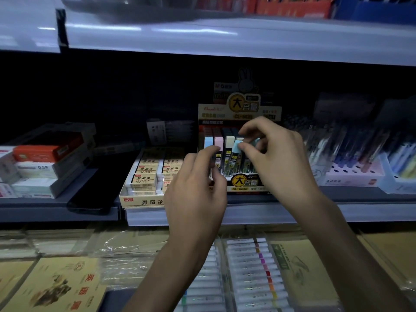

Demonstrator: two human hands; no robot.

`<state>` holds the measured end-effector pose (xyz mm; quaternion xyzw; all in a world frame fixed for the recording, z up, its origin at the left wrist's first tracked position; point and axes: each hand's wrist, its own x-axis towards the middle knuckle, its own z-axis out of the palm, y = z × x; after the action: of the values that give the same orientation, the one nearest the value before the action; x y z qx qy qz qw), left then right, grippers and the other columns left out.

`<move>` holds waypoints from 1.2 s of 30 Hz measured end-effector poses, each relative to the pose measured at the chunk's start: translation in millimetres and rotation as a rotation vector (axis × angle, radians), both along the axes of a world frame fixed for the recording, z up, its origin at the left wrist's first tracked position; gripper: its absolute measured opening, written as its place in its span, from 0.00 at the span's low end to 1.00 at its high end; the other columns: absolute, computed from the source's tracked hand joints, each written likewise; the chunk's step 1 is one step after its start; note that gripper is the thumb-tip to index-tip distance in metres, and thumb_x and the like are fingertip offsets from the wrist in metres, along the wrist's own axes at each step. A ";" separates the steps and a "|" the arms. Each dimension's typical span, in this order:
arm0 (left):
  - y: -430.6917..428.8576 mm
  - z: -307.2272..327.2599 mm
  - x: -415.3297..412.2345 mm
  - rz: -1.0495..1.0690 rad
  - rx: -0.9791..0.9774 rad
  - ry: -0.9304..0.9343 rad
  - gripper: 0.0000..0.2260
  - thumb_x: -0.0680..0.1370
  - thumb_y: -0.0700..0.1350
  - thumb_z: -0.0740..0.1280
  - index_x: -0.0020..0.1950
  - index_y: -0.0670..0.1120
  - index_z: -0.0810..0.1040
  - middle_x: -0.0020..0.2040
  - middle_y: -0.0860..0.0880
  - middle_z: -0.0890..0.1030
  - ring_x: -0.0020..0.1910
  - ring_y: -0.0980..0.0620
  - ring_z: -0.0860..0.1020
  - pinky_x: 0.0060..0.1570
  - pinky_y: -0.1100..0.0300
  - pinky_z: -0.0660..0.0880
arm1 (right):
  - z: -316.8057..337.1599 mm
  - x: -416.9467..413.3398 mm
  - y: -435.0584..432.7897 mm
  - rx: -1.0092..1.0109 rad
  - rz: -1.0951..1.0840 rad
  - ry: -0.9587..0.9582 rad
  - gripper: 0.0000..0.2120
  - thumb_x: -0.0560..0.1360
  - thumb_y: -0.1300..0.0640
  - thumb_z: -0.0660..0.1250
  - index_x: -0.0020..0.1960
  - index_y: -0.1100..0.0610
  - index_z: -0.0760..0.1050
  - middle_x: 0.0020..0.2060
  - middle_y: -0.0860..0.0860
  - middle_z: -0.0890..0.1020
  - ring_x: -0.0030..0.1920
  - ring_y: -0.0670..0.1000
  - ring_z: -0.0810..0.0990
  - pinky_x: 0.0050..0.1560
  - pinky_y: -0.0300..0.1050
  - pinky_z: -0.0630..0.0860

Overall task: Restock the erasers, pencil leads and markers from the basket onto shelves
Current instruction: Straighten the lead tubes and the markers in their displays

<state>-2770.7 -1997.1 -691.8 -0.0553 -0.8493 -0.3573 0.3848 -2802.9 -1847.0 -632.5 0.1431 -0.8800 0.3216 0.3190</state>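
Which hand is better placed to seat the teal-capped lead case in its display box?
Right: the right hand pinches the teal-capped lead case over the display box; the left hand sits lower left.

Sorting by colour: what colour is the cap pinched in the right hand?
Light blue cap, best seen in the head view.

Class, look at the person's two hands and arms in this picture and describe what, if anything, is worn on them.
The left hand and the right hand are bare: no gloves, rings or bracelets show. The left forearm and the right forearm are bare too, with no sleeve, watch or strap in view down to the picture's bottom edge.
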 end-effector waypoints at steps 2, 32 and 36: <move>2.6 -4.2 2.3 -0.062 0.139 -0.084 0.15 0.81 0.45 0.67 0.66 0.56 0.77 0.48 0.59 0.79 0.41 0.58 0.77 0.34 0.58 0.75 | -1.0 -1.5 -0.8 -0.011 -0.002 -0.009 0.06 0.78 0.56 0.72 0.53 0.47 0.81 0.44 0.42 0.82 0.39 0.44 0.78 0.40 0.40 0.76; -0.3 -16.7 -3.8 -0.168 0.318 -0.287 0.11 0.79 0.45 0.69 0.59 0.57 0.81 0.38 0.57 0.83 0.30 0.55 0.79 0.35 0.46 0.80 | -3.9 -12.8 -15.0 0.105 -0.060 0.082 0.05 0.79 0.57 0.72 0.54 0.52 0.85 0.44 0.42 0.76 0.44 0.44 0.76 0.49 0.48 0.80; -1.9 -16.0 -3.6 -0.160 0.292 -0.279 0.11 0.79 0.45 0.69 0.59 0.57 0.81 0.39 0.57 0.82 0.31 0.55 0.79 0.35 0.46 0.80 | -4.7 -13.0 -16.3 0.093 -0.052 0.092 0.04 0.78 0.58 0.72 0.52 0.52 0.85 0.44 0.42 0.77 0.44 0.45 0.78 0.47 0.50 0.81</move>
<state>-2774.3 -1999.0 -707.9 -0.0163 -0.8264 -0.5101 0.2380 -2815.9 -1863.3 -637.2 0.1494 -0.8819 0.2648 0.3603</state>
